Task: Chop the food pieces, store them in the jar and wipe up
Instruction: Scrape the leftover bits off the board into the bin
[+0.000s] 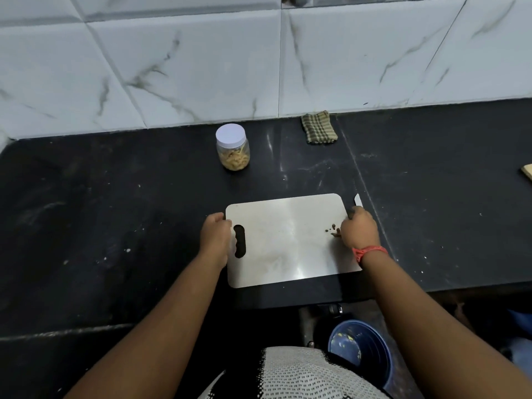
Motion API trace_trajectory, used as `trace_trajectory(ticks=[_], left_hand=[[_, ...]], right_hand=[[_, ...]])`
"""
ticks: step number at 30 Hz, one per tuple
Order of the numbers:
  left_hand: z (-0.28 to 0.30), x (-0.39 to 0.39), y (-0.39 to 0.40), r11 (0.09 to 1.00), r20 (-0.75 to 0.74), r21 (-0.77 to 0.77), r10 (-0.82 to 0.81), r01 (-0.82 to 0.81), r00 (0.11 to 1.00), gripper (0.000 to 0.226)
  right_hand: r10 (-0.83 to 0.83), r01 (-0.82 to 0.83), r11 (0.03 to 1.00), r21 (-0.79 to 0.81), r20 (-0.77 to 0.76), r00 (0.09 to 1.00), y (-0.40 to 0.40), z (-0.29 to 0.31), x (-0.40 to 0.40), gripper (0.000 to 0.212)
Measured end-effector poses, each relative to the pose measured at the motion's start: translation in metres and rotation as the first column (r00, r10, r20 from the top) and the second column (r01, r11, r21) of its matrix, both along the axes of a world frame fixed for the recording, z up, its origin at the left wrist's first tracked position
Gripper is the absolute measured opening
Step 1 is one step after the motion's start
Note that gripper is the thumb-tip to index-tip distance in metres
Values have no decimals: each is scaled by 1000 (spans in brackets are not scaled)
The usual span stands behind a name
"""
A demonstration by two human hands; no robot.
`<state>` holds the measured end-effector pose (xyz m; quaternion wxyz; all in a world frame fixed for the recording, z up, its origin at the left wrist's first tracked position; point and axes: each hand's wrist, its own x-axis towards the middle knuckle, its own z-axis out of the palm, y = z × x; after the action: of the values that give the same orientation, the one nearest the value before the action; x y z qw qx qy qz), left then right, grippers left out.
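I see a black counter (115,226) under marble-tiled wall (201,67). Left hand (216,236) grips the board (288,240) edge; right hand (359,228) holds a knife (357,200).

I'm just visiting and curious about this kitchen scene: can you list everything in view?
cutting board: one, silvery, on the counter in front of the person
food scraps: a few, brown, on the board's right side
knife: one, pale blade tip showing beyond the right hand
jar: one, clear with white lid on, yellowish pieces inside, behind the board
cloth: one, checked, folded by the wall
counter: one, black
wall tiles: white marbled
bucket: one, blue, on the floor
left hand: grips the board's left edge
right hand: at the board's right edge, red wristband
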<state>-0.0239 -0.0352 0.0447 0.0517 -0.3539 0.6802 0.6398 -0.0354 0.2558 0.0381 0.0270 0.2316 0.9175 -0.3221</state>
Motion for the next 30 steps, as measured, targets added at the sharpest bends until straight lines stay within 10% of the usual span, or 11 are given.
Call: trace_trajectory(ticks=[13,23,30], left_hand=[[5,-8,-22,872,-46,487,75,-43,996,27],[-1,7,0,956,-41,287,-57,66,998,29],[-13,10,2,974,-25,225,-11,16,1000,32]], right_hand=[[-97,111,979,-169,87,991,9,7,-10,36],[77,-77,997,-13,-22,997,4,-1,3,13],[38,-7,882,471,-57,998,28,-12,36,27]])
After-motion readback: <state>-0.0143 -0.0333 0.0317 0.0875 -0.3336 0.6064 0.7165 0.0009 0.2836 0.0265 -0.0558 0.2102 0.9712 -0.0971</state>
